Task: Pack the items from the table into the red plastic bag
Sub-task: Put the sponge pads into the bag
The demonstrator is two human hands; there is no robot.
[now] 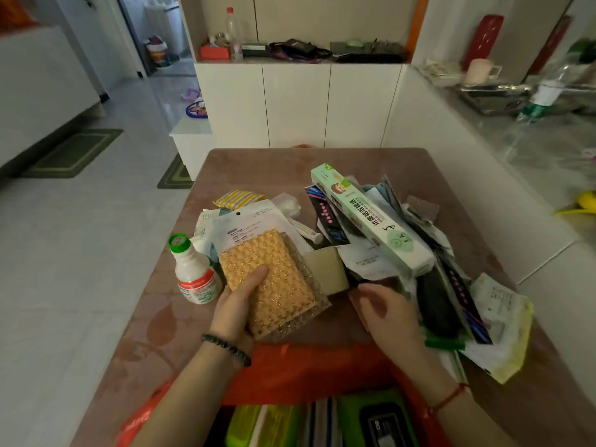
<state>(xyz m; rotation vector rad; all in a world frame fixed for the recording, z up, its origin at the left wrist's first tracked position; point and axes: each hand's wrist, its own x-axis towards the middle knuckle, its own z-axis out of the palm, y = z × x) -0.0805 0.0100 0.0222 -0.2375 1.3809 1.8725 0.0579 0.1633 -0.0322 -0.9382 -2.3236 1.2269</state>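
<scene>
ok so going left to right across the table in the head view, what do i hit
bottle → sponge pack → green box → yellow-edged packet

— Dim, isn't it? Flat indoor light, and the colours look muddy.
— Yes. The brightest parts are the doorway (154, 33) far left and the pale floor (64, 253), which has a faint sheen.
— Any shadows?
— Only weak, soft ones under the clutter on the table (245, 169). Small glints show on the clear wrap of the sponge pack (290, 285).
— And the edges?
— They are bent by the wide lens: the cabinet (296, 104) lines bow and lean outward. The bottle (548, 88) at the right is smeared and soft.
</scene>
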